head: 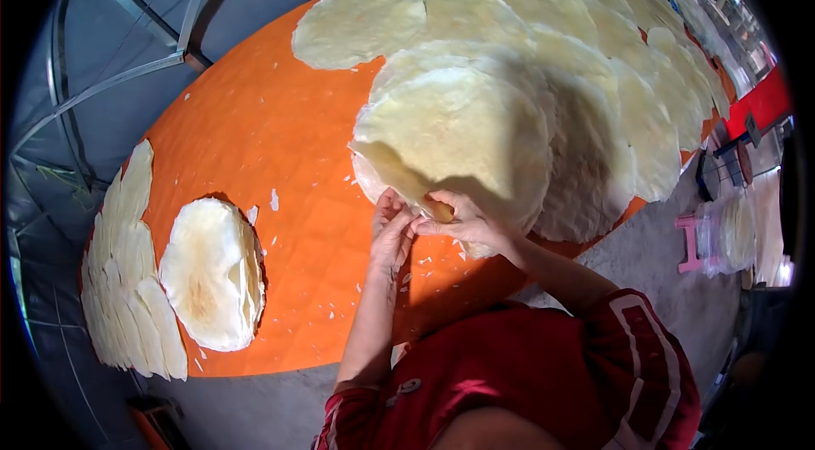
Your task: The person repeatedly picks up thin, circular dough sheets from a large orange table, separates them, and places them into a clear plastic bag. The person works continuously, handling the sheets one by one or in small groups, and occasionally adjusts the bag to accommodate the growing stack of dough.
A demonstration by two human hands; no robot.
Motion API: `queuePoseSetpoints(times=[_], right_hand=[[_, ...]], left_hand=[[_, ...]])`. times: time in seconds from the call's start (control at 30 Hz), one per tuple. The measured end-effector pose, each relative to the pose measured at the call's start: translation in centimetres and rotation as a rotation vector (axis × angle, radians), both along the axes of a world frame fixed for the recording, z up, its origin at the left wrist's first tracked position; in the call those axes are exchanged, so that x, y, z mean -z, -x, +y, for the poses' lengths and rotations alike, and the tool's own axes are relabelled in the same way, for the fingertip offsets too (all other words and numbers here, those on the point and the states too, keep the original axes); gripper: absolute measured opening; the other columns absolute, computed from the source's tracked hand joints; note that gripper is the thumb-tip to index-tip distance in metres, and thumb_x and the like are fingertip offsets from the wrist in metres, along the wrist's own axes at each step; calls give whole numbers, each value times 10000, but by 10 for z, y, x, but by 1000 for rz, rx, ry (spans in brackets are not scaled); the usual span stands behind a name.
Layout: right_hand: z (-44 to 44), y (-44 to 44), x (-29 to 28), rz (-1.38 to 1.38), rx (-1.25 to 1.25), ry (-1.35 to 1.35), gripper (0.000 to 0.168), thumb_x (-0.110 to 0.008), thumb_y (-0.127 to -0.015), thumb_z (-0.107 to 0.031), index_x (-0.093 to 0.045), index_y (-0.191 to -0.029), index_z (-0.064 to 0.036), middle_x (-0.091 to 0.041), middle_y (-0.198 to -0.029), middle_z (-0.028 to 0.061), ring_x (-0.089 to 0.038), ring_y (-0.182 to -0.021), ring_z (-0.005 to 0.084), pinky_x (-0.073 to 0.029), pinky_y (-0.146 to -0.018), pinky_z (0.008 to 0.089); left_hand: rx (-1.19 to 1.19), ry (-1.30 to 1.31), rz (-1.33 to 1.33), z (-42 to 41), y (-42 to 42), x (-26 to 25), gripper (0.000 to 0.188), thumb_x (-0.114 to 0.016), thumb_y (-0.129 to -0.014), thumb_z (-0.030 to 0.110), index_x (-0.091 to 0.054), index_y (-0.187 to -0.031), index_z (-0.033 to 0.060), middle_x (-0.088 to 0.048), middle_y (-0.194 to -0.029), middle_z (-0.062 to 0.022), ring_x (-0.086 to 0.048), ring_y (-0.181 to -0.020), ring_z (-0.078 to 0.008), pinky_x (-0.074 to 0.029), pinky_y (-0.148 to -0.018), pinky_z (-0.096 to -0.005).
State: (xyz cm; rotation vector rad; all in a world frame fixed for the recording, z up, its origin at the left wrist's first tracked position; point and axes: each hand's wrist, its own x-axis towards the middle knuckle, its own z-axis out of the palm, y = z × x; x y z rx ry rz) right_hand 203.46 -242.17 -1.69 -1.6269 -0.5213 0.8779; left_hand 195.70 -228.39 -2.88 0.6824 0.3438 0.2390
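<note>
A pile of thin, round, pale flatbreads [452,119] lies in front of me on an orange-covered table [305,195]. At the pile's near edge, my left hand [391,233] pinches the rim of a flatbread between thumb and fingers. Close beside it, my right hand [468,221] grips the same rim, which curls up between the two hands. The exact contact of the fingertips is partly hidden by the fingers. Shadow from my body falls over the pile's right side and a browner flatbread [582,163] next to it.
Overlapping flatbreads [471,17] cover the table's far and right side. At the left stand a thick stack [207,275] and a row of overlapping sheets [130,284]. White flakes [274,200] dot the orange cover. A pink stool [687,243] with plastic-wrapped rounds [732,233] stands right.
</note>
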Motion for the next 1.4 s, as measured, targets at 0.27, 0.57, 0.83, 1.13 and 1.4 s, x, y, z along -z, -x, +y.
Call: queuePoseSetpoints(times=[0.27, 0.57, 0.83, 1.13, 1.4], right_hand=[[-4, -6, 8, 23, 29, -77, 621, -699, -690, -286, -458, -1149, 56, -538, -1071, 195, -539, -956, 248, -429, -799, 298], [34, 23, -19, -680, 179, 159, 291, -539, -749, -214, -555, -969, -24, -591, -831, 201, -575, -762, 360, -437, -692, 440], [-69, -197, -51, -304, -129, 93, 167, -527, -784, -132, -611, -821, 8, -605, -795, 94, -569, -784, 181, -446, -712, 328], [-80, -249, -303, -1502, 230, 748, 147, -542, -640, -101, -528, -612, 43, -507, -616, 245, -558, -573, 334, -430, -544, 375], [-135, -328, -371, -1986, 524, 830, 87, -526, -623, -44, -548, -647, 37, -525, -565, 195, -539, -516, 262, -423, -513, 366]], left_hand=[[52, -3, 51, 3, -5, 2, 437, -478, -727, -85, -392, -1139, 34, -548, -968, -106, -585, -780, -196, -522, -642, -296], [-62, -94, 164, 1, -10, 22, 241, -553, -783, 15, -507, -1019, -1, -592, -911, -99, -593, -720, -172, -509, -568, -288], [-90, 162, 317, 17, 6, 24, 230, -509, -832, 50, -490, -1043, -39, -564, -1004, -137, -561, -905, -244, -475, -805, -396], [-137, 94, 347, 27, 5, 49, 265, -472, -845, 50, -438, -1082, -64, -541, -1044, -160, -546, -943, -285, -472, -789, -456], [-156, 75, 263, 21, 2, 56, 187, -483, -841, 22, -499, -1020, -30, -557, -1012, -131, -553, -916, -224, -482, -785, -365]])
